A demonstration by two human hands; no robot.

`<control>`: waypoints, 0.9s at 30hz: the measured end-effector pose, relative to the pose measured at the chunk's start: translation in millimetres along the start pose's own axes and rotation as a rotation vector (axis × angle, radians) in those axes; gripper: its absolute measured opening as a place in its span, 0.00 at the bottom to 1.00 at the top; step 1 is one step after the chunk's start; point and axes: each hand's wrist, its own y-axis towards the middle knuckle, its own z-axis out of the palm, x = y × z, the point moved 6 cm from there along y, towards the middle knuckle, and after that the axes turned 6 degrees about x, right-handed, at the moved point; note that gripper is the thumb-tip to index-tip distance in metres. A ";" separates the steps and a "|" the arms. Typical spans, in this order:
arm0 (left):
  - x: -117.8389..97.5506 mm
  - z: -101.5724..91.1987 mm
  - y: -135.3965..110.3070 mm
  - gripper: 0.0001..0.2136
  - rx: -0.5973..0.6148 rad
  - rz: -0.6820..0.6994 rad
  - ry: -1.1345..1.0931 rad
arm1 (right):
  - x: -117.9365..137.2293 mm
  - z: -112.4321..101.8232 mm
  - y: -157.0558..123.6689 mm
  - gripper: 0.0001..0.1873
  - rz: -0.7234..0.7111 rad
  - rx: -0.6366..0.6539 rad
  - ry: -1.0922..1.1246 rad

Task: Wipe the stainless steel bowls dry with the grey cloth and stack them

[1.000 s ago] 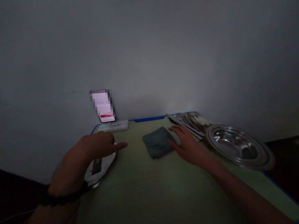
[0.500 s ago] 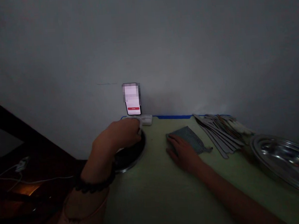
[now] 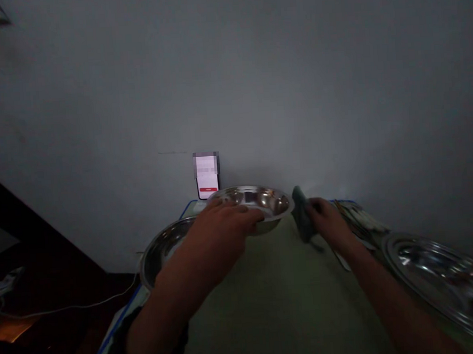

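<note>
My left hand (image 3: 227,225) grips a shiny steel bowl (image 3: 274,212) by its near left rim, fingers over the edge. The bowl appears held a little above the table, its opening facing up. In my right hand (image 3: 327,217), closed, is a grey-green cloth (image 3: 302,215), bunched and hanging just right of the bowl. It is somewhat blurred. Behind my left forearm, partly hidden, a second steel bowl (image 3: 149,260) stands on the table.
A lit phone (image 3: 208,185) leans against the wall at the back. On the right lie a large steel basin (image 3: 438,277) and a bunch of flat strips and sticks (image 3: 361,217). The pale green table (image 3: 263,298) has a blue edge. A white cable (image 3: 76,306) runs at the left.
My left hand has moved right and now holds a steel bowl over the table. My right hand has lifted the cloth, which lay flat before. The view has tilted up slightly.
</note>
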 end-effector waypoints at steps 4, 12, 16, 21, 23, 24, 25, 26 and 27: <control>-3.3 3.0 13.9 0.19 -0.043 0.235 0.066 | 50.8 -57.0 2.3 0.15 -0.129 -0.122 0.406; -8.2 -6.4 13.2 0.13 -0.356 0.474 0.183 | 95.6 -29.6 -6.5 0.13 -0.477 -0.055 -0.030; -6.7 -6.3 11.6 0.15 -0.499 0.571 0.153 | 59.7 -23.6 9.3 0.35 -0.299 -0.065 -0.116; 20.8 -7.2 24.2 0.12 -0.637 0.337 -0.398 | 41.6 -30.3 16.5 0.29 -0.128 -0.050 -0.127; 36.7 2.9 31.8 0.17 -0.584 0.153 -0.934 | 48.9 -31.1 14.7 0.25 -0.191 -0.100 -0.123; 39.2 11.6 35.5 0.21 -0.511 0.084 -1.202 | 53.0 -30.5 13.1 0.24 -0.217 -0.129 -0.125; 37.4 20.1 38.4 0.25 -0.425 0.037 -1.426 | 57.2 -29.2 11.1 0.24 -0.234 -0.154 -0.133; 33.0 26.7 40.3 0.28 -0.346 0.008 -1.586 | 61.7 -27.4 8.8 0.24 -0.250 -0.173 -0.144; 28.5 31.4 41.4 0.29 -0.293 -0.020 -1.680 | 66.9 -25.9 5.8 0.24 -0.269 -0.194 -0.153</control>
